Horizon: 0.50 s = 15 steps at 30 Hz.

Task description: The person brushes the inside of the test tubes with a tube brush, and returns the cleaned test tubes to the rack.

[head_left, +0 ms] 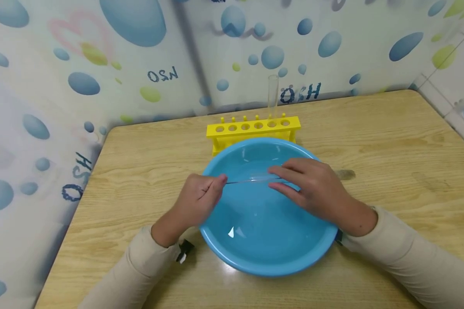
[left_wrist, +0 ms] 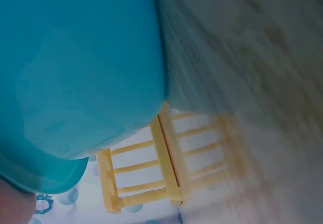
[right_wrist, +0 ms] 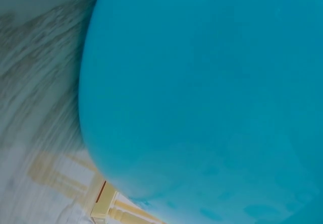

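Over a blue basin [head_left: 268,271], my left hand [head_left: 197,199] grips the thin wire handle of a test tube brush [head_left: 237,182], thumb on top. The wire runs into a clear glass test tube [head_left: 260,178], which my right hand [head_left: 313,191] pinches between thumb and fingers. Beyond the right hand, roughly in line with the wire, a grey-brown bristly end shows; most of the tube is hidden by that hand. Both wrist views mainly show the basin's outer wall [left_wrist: 91,72], and the held things are out of sight there.
Behind the basin stands a yellow test tube rack [head_left: 253,126] with one upright glass tube [head_left: 273,94] in it. The wooden table [head_left: 371,137] meets a bubble-patterned wall [head_left: 201,51] at the back. Small bright reflections lie inside the basin.
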### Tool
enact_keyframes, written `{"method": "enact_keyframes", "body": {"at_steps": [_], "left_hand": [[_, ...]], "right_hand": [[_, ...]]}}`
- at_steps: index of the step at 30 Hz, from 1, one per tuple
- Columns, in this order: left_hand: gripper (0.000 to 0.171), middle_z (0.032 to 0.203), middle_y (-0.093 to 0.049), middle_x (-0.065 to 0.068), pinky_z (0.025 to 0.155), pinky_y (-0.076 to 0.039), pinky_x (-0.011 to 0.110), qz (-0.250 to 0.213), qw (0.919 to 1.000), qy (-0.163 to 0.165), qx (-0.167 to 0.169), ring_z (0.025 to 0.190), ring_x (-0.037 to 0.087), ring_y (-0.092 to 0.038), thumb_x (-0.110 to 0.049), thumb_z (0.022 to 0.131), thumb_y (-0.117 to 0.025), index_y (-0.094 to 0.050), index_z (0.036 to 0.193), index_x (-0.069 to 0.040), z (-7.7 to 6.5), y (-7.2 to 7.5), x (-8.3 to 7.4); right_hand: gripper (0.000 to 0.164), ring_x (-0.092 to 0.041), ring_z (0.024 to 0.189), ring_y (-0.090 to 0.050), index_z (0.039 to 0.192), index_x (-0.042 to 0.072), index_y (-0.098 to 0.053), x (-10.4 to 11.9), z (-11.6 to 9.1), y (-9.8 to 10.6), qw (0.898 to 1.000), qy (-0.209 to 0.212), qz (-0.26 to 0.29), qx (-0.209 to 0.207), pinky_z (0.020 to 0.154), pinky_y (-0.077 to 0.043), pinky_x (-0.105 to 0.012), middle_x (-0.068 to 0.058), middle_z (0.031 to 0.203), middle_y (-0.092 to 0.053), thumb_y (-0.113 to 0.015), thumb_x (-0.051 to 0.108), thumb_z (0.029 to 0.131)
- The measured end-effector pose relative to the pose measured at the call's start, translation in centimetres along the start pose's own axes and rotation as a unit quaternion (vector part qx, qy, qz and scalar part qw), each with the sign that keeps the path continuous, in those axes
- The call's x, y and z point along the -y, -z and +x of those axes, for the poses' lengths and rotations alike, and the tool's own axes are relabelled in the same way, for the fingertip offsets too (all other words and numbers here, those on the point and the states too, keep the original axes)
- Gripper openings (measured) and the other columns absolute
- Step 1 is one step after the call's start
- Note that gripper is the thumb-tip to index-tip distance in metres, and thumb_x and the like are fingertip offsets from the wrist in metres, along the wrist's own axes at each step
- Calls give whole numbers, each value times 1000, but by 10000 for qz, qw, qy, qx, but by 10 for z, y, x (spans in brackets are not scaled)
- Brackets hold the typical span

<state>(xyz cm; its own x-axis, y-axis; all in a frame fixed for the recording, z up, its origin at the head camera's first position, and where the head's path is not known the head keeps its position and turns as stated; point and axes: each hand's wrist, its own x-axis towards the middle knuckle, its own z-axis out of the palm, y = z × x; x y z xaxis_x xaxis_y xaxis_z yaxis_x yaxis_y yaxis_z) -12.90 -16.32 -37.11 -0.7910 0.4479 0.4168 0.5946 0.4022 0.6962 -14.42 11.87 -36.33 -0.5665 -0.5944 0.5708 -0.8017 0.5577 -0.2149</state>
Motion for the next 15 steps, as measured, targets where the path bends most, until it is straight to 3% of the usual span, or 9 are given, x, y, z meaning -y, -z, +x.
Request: {"method": "enact_keyframes", "body": {"at_steps": [4, 9, 15], "left_hand": [[63, 45, -40, -1, 40, -26, 18, -183, 9993, 301, 87, 42, 0, -34, -37, 109, -37, -43, 52, -10, -1, 0, 2], [54, 53, -47, -2, 46, -37, 21, -110, 9998, 77, 150, 50, 4, -43, -34, 109, -39, -50, 61, -11, 0, 1, 1], [46, 60, -52, 0, 50, -44, 24, -52, 9997, -218, 0, 58, 5, -47, -39, 107, -44, -56, 74, -9, 0, 3, 0]], "right_hand": [[47, -19, 80, -68, 114, 11, -75, 2, 1, 0, 9999, -126, -16, -30, 69, -61, -36, -6, 91, -71, -91, 21, 70], [47, -20, 80, -68, 112, 9, -75, 3, 2, 0, 9996, -254, 64, -106, 68, -61, -37, -8, 91, -70, -92, 22, 70], [48, -19, 80, -67, 113, 7, -74, 3, 2, 0, 9995, -286, 115, -113, 66, -61, -36, -7, 91, -69, -91, 22, 71]]}}
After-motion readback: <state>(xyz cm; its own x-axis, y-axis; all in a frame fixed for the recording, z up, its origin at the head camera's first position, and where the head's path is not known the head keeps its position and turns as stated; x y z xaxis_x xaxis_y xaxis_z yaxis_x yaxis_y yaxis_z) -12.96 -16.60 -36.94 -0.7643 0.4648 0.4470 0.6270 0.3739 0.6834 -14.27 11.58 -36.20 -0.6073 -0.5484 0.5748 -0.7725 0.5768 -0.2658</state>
